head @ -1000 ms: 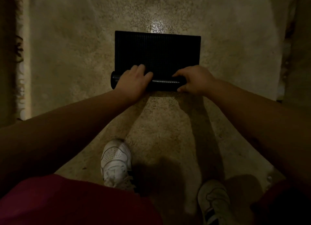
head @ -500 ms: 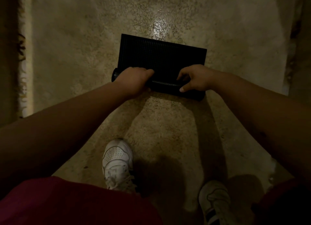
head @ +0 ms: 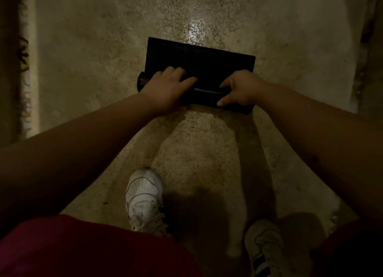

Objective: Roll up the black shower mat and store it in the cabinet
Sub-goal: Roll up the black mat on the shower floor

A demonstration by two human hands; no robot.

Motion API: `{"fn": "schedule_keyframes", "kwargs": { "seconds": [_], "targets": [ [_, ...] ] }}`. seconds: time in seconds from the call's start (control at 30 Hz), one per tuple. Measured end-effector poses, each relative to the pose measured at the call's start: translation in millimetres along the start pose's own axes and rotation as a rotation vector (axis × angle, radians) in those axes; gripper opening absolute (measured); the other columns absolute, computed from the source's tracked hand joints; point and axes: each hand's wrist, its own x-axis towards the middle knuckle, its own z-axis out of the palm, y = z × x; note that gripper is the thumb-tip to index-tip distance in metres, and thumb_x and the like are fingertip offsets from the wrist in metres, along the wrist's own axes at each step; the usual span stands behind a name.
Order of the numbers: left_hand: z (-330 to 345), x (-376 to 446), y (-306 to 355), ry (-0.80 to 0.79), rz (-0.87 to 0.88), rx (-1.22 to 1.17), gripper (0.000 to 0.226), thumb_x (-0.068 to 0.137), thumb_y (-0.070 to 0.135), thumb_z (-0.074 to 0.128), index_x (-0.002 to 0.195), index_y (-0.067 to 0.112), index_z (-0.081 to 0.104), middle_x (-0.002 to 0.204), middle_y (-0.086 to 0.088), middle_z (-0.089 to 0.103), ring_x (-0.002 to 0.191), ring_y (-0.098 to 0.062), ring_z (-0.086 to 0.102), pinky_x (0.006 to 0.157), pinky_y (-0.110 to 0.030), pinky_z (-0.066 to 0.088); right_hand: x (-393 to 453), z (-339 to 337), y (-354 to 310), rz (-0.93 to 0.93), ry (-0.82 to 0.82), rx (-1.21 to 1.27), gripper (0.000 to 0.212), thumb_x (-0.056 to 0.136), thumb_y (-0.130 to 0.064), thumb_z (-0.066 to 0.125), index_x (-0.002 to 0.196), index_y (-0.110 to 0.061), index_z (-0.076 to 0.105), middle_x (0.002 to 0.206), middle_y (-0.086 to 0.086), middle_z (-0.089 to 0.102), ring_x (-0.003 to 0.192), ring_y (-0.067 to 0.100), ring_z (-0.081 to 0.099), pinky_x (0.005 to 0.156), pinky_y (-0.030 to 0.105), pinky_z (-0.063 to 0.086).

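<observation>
The black ribbed shower mat (head: 199,59) lies on the speckled floor ahead of me, its near part wound into a roll and its far part still flat. My left hand (head: 165,88) presses on the left part of the roll, fingers curled over its top. My right hand (head: 240,90) grips the right part, thumb toward me. The roll's left end sticks out past my left hand. No cabinet is in view.
My two white shoes (head: 144,196) (head: 263,247) stand on the floor below the mat. A patterned rug edge (head: 24,69) runs along the left side. A dark strip borders the floor at the right (head: 364,48). The light is dim.
The roll has advanced away from me and grown thicker, so the flat part is shorter. Both hands moved forward with it, and the mat has skewed slightly clockwise.
</observation>
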Motion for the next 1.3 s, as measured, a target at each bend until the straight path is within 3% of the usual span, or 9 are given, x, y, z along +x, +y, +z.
{"fn": "schedule_keyframes", "kwargs": {
  "seconds": [0.17,0.27,0.37,0.5,0.6,0.73,0.93,1.13,1.3],
  "targets": [
    [4.7,-4.3,17.2,0.027,-0.023,0.205,0.063,0.088,0.046,0.053,0.14,0.016,0.033,0.123,-0.017,0.055,0.107,-0.041,0.055,0.092,-0.053,0.04,7.7,4.6,-1.0,0.021,-0.2,0.114,0.078,0.065,-0.057,0.077,0.127,-0.014,0.06,0.127,0.004,0.061,0.106,0.018,0.056,0.076,0.022,0.036],
    [9.0,-10.2,20.4,0.024,0.02,0.241,0.043,0.094,0.031,0.045,0.131,0.012,0.037,0.117,-0.018,0.057,0.105,-0.041,0.056,0.095,-0.056,0.04,3.4,20.2,-4.2,0.045,-0.25,0.185,0.082,0.065,-0.057,0.077,0.131,-0.012,0.056,0.131,0.005,0.058,0.112,0.019,0.054,0.078,0.022,0.036],
    [10.9,-11.9,18.7,0.028,0.049,0.216,0.036,0.093,0.026,0.044,0.125,0.01,0.043,0.113,-0.02,0.057,0.103,-0.041,0.055,0.096,-0.057,0.039,-14.2,31.0,-4.1,0.003,-0.085,0.151,0.08,0.069,-0.058,0.074,0.133,-0.014,0.054,0.129,0.008,0.056,0.117,0.024,0.051,0.084,0.024,0.035],
    [8.6,-3.7,14.2,-0.016,0.034,0.18,0.045,0.089,0.036,0.052,0.128,0.013,0.047,0.115,-0.017,0.059,0.107,-0.04,0.055,0.098,-0.054,0.038,-46.8,47.2,-10.0,-0.135,0.362,-0.105,0.081,0.067,-0.067,0.067,0.131,-0.022,0.049,0.119,0.003,0.056,0.108,0.024,0.051,0.077,0.034,0.044],
    [6.3,0.9,11.7,-0.047,0.03,0.164,0.053,0.088,0.042,0.053,0.133,0.014,0.046,0.121,-0.016,0.058,0.111,-0.039,0.054,0.099,-0.053,0.037,-56.9,61.9,-21.5,-0.139,0.381,-0.344,0.089,0.064,-0.062,0.072,0.134,-0.017,0.041,0.123,0.007,0.052,0.105,0.027,0.051,0.075,0.039,0.046],
    [9.8,3.4,11.5,-0.017,0.033,0.16,0.058,0.088,0.046,0.054,0.134,0.013,0.045,0.122,-0.017,0.057,0.111,-0.039,0.053,0.099,-0.052,0.038,-57.7,73.9,-26.0,-0.068,0.411,-0.261,0.076,0.072,-0.03,0.075,0.137,-0.016,0.038,0.124,0.011,0.048,0.102,0.03,0.05,0.069,0.036,0.042],
    [20.7,-18.0,18.9,0.02,-0.019,0.099,0.075,0.082,0.05,0.06,0.14,0.009,0.037,0.138,-0.024,0.041,0.121,-0.041,0.042,0.097,-0.053,0.039,-39.5,34.9,-7.1,-0.144,0.112,-0.141,0.084,0.068,-0.034,0.081,0.141,-0.023,0.041,0.127,0.01,0.052,0.112,0.03,0.052,0.086,0.036,0.044],
    [24.6,-33.2,27.5,0.012,-0.077,0.014,0.072,0.078,0.037,0.069,0.136,0.003,0.042,0.118,-0.022,0.054,0.102,-0.04,0.051,0.085,-0.05,0.044,-28.2,19.9,2.2,-0.168,-0.085,-0.064,0.085,0.077,-0.036,0.076,0.148,-0.023,0.031,0.145,0.013,0.043,0.132,0.03,0.039,0.104,0.035,0.033],
    [23.2,-27.9,19.5,0.021,-0.054,-0.068,0.063,0.078,0.041,0.073,0.122,0.003,0.05,0.111,-0.02,0.058,0.097,-0.037,0.054,0.084,-0.048,0.046,-62.6,58.5,2.5,-0.206,0.292,-0.202,0.09,0.071,-0.042,0.078,0.144,-0.013,0.036,0.134,0.017,0.044,0.12,0.034,0.04,0.099,0.043,0.037]
  ]
}}
